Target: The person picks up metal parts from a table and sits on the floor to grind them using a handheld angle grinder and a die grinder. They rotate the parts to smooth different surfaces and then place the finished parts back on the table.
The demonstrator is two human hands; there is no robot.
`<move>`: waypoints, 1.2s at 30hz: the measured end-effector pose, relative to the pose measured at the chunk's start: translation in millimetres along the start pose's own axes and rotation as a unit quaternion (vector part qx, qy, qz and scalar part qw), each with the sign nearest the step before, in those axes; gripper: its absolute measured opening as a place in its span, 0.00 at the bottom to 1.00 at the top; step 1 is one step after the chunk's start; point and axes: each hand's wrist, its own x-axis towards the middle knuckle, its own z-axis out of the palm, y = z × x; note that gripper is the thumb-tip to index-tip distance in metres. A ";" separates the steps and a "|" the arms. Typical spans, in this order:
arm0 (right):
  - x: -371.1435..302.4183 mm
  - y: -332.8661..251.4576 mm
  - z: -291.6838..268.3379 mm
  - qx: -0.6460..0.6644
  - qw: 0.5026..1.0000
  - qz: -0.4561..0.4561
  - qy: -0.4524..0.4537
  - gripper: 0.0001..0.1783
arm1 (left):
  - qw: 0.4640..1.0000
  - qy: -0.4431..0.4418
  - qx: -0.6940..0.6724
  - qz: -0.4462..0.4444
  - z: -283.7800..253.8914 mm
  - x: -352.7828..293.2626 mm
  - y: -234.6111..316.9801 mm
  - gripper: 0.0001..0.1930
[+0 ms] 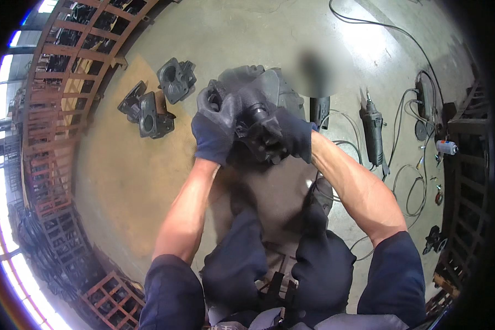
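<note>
Both my hands wear dark blue work gloves with black coating. Between them is a dark grey metal casting (261,135) with openings and a rounded body, tilted above the floor in front of my knees. My left hand (215,124) is closed around its left side. My right hand (295,132) grips the right side, its fingers partly hidden by the casting. Directly behind the hands stands more dark grey metal (287,91) with a flat face; I cannot tell whether it belongs to the same piece.
Several similar castings (176,81) lie on the floor at left. To the right are a handheld grinder (373,132), another black tool (319,111), looping cables (418,181) and a small canister (447,147). Metal crates (66,49) line the left, a dark rack (467,181) the right.
</note>
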 end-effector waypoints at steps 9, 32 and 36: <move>57.5 36.6 31.1 -0.056 0.983 -0.175 0.030 0.10 | 0.974 -0.153 -0.097 0.135 3.0 28.2 -60.3 0.08; -0.2 45.3 47.6 -0.100 0.989 0.051 0.097 0.05 | 0.990 -0.007 -0.135 -0.039 -24.3 -60.5 -22.1 0.40; -11.1 57.3 40.0 -0.017 0.997 -0.046 0.063 0.17 | 0.996 0.028 -0.047 0.077 -41.3 -77.7 -40.6 0.36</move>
